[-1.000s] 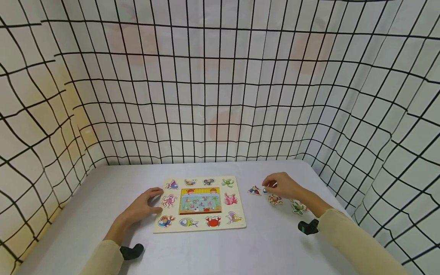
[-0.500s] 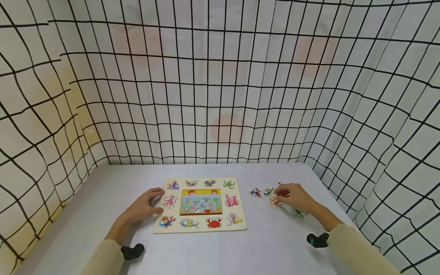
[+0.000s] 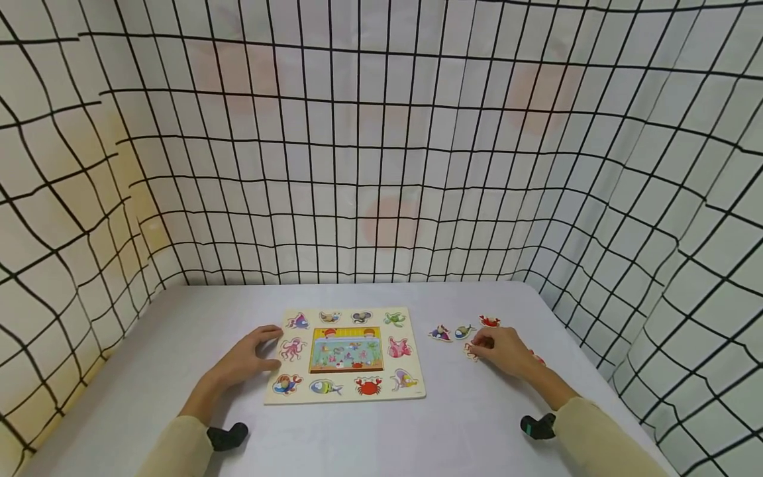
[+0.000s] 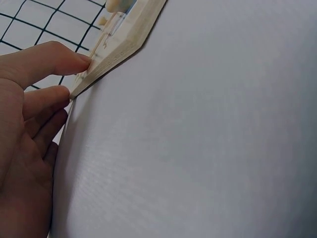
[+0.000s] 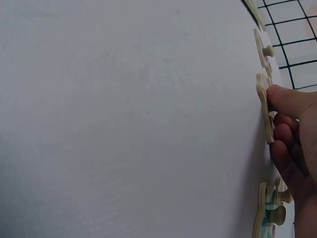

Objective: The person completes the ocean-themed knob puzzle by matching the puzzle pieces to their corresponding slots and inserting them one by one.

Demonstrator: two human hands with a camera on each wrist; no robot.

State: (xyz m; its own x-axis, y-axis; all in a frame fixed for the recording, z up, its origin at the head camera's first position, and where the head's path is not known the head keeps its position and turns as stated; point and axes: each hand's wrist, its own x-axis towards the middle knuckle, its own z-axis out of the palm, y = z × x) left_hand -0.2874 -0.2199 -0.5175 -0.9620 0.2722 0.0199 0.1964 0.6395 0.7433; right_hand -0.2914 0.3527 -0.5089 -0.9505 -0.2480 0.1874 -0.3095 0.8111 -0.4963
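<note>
Here, the right hand [image 3: 504, 350] pinches a reddish wooden octopus [image 3: 469, 352]. The relaxed left hand [image 3: 248, 355] touches a rectangular cream wooden board [image 3: 377, 318].

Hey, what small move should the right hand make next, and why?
Probably lift the octopus piece clear of the table: the right hand pinches it, it is apart from the puzzle board, and that board shows a pink octopus picture at its left, while the left hand touches the board's left edge.
</note>
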